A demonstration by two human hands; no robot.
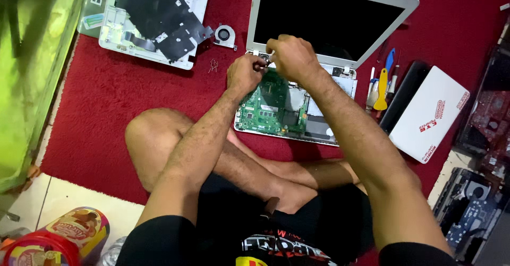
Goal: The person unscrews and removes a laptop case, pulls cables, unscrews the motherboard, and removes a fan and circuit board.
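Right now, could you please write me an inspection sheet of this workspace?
Surface: red carpet, pale tiles at its near edge.
Job's things: opened laptop, screen dark, green circuit board exposed.
Clutter: detached keyboard panel, small fan, yellow pry tool among other small tools, white box, snack tin.
Hands: left hand and right hand close together at the laptop's left hinge corner; what they pinch is hidden.
Cables: nothing seen.
Surroundings: more laptop parts at right.
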